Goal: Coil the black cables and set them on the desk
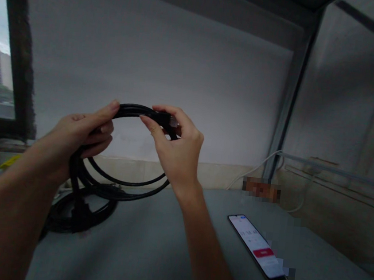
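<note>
A black cable [127, 196] hangs in a loose coil between my two hands, above the grey-green surface. My left hand [87, 132] is closed around the bundled strands at the coil's left side. On the right, my right hand [179, 146] pinches the strands near a plug [165, 119] with a light metal end, which points right. A thicker black connector [80, 215] dangles below my left hand. Behind it lies another coil of black cable [57, 209], partly covered by the connector and my left forearm.
A phone [256, 247] with a lit screen lies on the surface [148, 252] at the right. Behind it is a blurred reddish-brown item [262, 189]. A white cord [254, 169] runs along a metal post [289, 106]. White and yellow items [9, 161] stand at the left by the window.
</note>
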The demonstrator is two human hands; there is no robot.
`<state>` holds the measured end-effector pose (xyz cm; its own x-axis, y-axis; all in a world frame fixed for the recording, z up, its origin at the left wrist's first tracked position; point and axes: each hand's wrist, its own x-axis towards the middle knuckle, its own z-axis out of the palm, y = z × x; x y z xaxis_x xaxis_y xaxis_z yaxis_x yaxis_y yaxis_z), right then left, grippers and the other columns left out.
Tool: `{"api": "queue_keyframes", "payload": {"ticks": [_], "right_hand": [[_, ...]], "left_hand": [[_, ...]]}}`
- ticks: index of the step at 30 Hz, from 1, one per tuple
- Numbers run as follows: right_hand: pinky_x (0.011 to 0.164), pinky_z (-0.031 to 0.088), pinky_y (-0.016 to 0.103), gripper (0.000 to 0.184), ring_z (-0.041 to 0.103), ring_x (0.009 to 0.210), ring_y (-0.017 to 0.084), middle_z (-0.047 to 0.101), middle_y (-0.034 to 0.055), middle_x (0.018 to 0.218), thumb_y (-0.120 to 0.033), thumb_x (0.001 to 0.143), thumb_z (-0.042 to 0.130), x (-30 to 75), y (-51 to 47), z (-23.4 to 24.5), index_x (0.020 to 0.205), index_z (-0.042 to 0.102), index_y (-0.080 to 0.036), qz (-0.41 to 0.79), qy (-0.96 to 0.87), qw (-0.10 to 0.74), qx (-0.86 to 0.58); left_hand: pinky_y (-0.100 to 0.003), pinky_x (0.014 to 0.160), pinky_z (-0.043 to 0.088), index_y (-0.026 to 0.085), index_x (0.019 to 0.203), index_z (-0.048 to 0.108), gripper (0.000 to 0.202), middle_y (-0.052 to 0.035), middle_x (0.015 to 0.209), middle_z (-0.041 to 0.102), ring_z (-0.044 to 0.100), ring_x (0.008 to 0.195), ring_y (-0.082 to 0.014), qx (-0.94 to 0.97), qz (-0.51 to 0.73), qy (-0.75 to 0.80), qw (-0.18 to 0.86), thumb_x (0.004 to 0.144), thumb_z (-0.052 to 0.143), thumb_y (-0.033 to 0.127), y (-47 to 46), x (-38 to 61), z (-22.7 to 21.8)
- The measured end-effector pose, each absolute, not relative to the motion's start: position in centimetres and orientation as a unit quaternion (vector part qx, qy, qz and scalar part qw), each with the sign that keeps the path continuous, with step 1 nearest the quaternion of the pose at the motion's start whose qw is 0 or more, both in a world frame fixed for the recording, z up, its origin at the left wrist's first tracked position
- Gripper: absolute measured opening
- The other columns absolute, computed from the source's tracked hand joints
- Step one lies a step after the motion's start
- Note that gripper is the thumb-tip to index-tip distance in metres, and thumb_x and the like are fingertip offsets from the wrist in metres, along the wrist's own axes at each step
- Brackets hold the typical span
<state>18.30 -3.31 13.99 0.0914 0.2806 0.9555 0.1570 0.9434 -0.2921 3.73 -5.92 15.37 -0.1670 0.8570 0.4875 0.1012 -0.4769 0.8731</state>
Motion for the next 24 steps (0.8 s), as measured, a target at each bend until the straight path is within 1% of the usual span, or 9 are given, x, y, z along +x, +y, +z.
{"api": "queue_keyframes", "payload": {"ticks": [10, 17, 24], "right_hand": [[0.07, 0.051, 0.026, 0.017, 0.059, 0.081, 0.013, 0.066, 0.0001, 0.093, -0.036, 0.075, 0.061, 18.48, -3.51, 14.17, 0.088, 0.062, -0.025, 0.057, -0.672, 0.72, -0.164], [0.07, 0.051, 0.025, 0.019, 0.059, 0.081, 0.013, 0.066, 0.0009, 0.093, -0.038, 0.076, 0.059, 18.45, -3.57, 14.13, 0.089, 0.062, -0.025, 0.056, -0.676, 0.717, -0.159], [0.068, 0.05, 0.025, 0.02, 0.059, 0.081, 0.013, 0.065, 0.0012, 0.094, -0.038, 0.076, 0.059, 18.51, -3.57, 14.16, 0.091, 0.062, -0.025, 0.061, -0.679, 0.714, -0.162]], "left_hand": [[-0.021, 0.027, 0.012, 0.021, 0.047, 0.033, 0.043, 0.0058, 0.041, 0.02, 0.022, 0.031, -0.0036, 0.581, 0.656, 0.381, 0.297, 0.068, 0.061, 0.047, -5.84, 3.74, 15.28], [-0.02, 0.028, 0.012, 0.021, 0.045, 0.032, 0.046, 0.0062, 0.039, 0.02, 0.022, 0.03, -0.0026, 0.577, 0.658, 0.387, 0.291, 0.065, 0.063, 0.049, -6.06, 3.98, 15.47], [-0.021, 0.028, 0.009, 0.02, 0.047, 0.033, 0.043, 0.0062, 0.04, 0.021, 0.02, 0.029, -0.0018, 0.579, 0.66, 0.382, 0.289, 0.067, 0.06, 0.048, -6.22, 4.19, 15.41]]}}
